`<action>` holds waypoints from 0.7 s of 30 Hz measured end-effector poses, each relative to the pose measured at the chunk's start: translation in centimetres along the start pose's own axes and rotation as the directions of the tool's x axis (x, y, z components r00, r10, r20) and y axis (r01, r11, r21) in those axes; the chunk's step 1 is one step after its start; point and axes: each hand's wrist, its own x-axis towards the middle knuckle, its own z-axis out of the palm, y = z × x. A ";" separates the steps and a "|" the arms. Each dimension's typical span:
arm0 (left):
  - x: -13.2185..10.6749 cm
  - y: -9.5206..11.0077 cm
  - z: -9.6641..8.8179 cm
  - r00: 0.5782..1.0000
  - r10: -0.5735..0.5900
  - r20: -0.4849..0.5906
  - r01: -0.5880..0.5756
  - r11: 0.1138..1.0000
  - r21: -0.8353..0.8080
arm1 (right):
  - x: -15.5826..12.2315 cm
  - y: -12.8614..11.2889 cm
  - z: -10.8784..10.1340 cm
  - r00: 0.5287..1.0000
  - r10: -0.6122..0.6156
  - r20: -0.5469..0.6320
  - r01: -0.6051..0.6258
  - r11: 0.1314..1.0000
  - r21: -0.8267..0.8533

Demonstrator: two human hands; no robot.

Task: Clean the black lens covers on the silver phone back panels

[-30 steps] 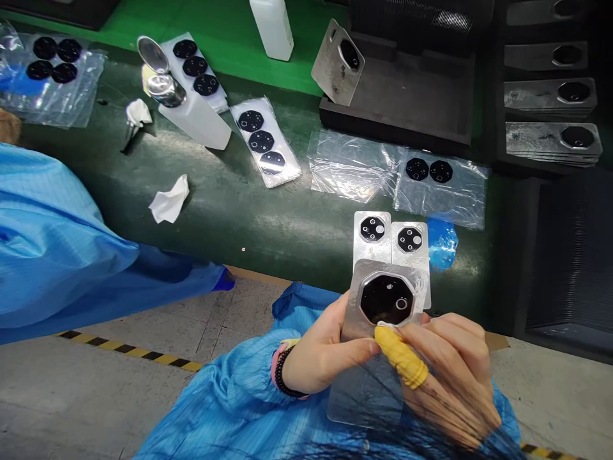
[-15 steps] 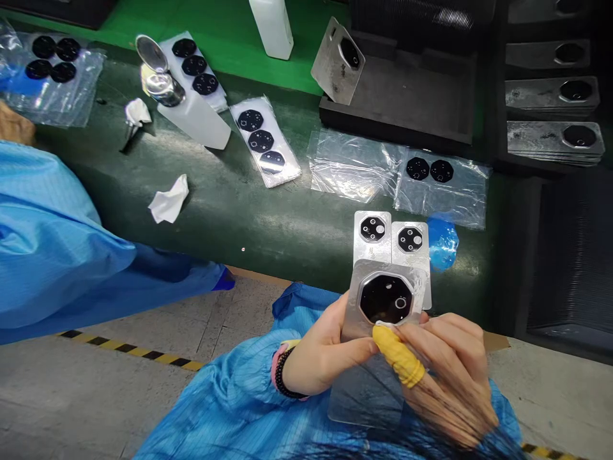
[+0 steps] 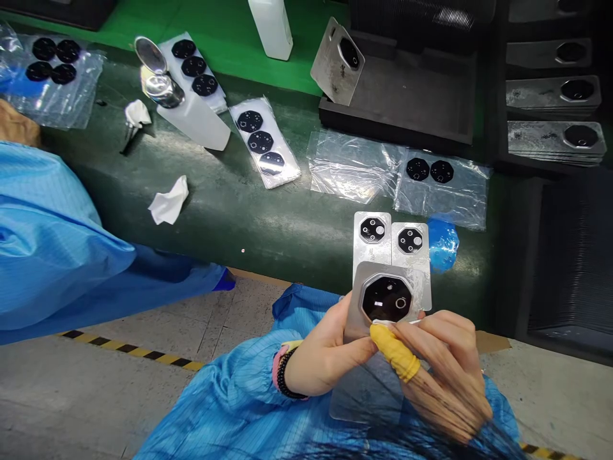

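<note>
My left hand (image 3: 328, 358) grips a silver phone back plate (image 3: 366, 393) by its side, tilted above the table edge. Set in its upper part is a black octagonal camera lens cover (image 3: 389, 291). My right hand (image 3: 443, 367), a yellow finger cot (image 3: 395, 353) on its thumb, pinches a small white cloth (image 3: 383, 322) against the lower rim of that cover. Just beyond lie two more silver plates, one on the left (image 3: 368, 250) and one on the right (image 3: 414, 262), both with black octagonal covers.
Clear bags (image 3: 357, 169), a blue film piece (image 3: 442, 246) and a stack of lens covers (image 3: 265, 140) lie on the green table (image 3: 215, 211). A white bottle (image 3: 196, 121) stands left. A black tray (image 3: 397, 121) and stacked plates (image 3: 541, 137) sit right. A co-worker's blue sleeve (image 3: 48, 223) is at left.
My right hand and its cloth have shifted slightly left along the rim. The held plate has tilted a little, and a small bright glint now shows on its black cover.
</note>
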 end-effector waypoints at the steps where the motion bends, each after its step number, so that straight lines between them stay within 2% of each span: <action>1: 0.1 0.2 0.0 1.000 -0.015 -0.004 0.015 1.000 0.016 | 0.5 0.1 0.0 1.000 -0.026 -0.018 0.026 1.000 0.011; 4: 0.2 0.3 -0.1 0.997 -0.082 0.014 0.081 0.994 0.075 | 1.5 0.8 0.3 0.994 -0.105 -0.039 0.106 0.994 0.033; 7: 0.3 -0.4 -0.5 0.990 -0.138 0.013 0.136 0.987 0.088 | 1.9 1.8 1.1 0.990 -0.128 -0.054 0.129 0.991 0.025; 13: 1.1 -2.3 -1.5 0.983 -0.169 0.067 0.169 0.986 0.001 | 1.4 3.7 3.1 0.992 0.030 -0.121 -0.026 0.999 0.030; 16: 1.6 -2.5 -1.9 0.989 -0.146 -0.003 0.146 0.989 -0.011 | 0.8 3.7 3.9 0.988 0.074 -0.133 -0.061 0.994 0.093; 18: 1.9 -2.6 -2.2 0.988 -0.146 -0.058 0.144 0.989 -0.035 | 0.5 3.4 4.4 0.993 0.051 -0.111 -0.037 0.992 0.123; 21: 2.5 -3.0 -2.6 0.978 -0.193 -0.084 0.188 0.980 -0.066 | -0.1 3.5 4.9 0.997 0.005 -0.080 0.007 0.989 0.150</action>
